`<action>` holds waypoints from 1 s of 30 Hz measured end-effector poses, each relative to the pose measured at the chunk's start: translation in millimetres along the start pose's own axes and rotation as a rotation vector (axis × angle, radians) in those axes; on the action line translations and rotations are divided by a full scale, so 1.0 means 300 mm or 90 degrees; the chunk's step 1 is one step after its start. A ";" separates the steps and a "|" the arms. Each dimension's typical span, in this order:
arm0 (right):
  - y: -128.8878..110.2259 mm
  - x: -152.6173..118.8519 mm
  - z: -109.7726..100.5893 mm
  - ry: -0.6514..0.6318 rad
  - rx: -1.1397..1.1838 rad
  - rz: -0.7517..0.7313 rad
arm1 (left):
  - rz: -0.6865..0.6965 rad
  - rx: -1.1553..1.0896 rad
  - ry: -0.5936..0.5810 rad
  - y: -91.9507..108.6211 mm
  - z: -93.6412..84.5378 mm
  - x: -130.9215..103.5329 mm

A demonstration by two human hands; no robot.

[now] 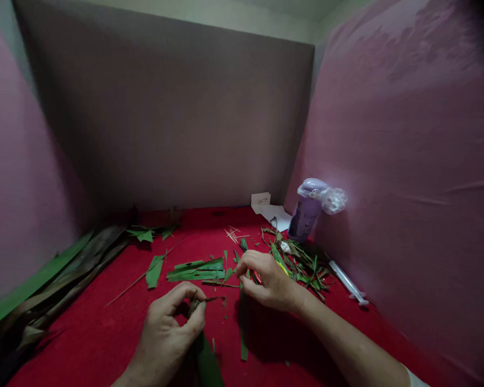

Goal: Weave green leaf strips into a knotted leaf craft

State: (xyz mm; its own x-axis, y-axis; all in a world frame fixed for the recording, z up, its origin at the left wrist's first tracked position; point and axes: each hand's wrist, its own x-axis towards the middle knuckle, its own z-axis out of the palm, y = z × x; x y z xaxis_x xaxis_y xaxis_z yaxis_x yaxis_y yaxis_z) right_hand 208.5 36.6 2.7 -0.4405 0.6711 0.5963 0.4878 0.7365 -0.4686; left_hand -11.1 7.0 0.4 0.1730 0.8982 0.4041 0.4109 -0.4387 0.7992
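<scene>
My left hand (171, 322) is closed, thumb and forefinger pinching a small brownish, bunched leaf piece (194, 305). From that pinch a thin dark strip (215, 298) sticks out to the right, and a broad green leaf (207, 363) extends below the fingers. To the right, my right hand (266, 279) has its fingers curled together toward the thumb; whatever lies between the tips is too small to make out. A narrow green leaf strip (244, 333) runs beneath it toward me. Partly hidden behind that hand are yellow and red scissor-like handles (283, 267).
Cut leaf pieces (197, 269) and several toothpicks (234, 234) lie on the red cloth (116, 333). Long leaves (44, 274) line the left side. At right are plant scraps (306, 266), a syringe (349, 282), a plastic-wrapped purple bottle (304, 217) and white paper (276, 216).
</scene>
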 end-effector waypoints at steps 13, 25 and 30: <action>-0.143 -0.014 0.065 -0.003 -0.055 -0.089 | 0.058 0.012 -0.046 0.016 0.008 -0.012; -0.128 -0.003 0.052 0.010 -0.041 -0.111 | 0.060 -0.010 -0.087 0.009 0.007 -0.012; -0.121 -0.004 0.046 -0.010 -0.035 -0.115 | 0.050 -0.001 -0.081 0.004 0.011 -0.010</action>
State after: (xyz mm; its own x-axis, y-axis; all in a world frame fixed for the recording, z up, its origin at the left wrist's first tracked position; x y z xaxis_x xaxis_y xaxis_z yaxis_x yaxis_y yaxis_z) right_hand 181.0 10.2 9.9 -0.5363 0.5294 0.6574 0.4396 0.8401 -0.3179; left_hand -8.1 3.8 -1.3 0.3169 0.8570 0.4063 0.3907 -0.5083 0.7675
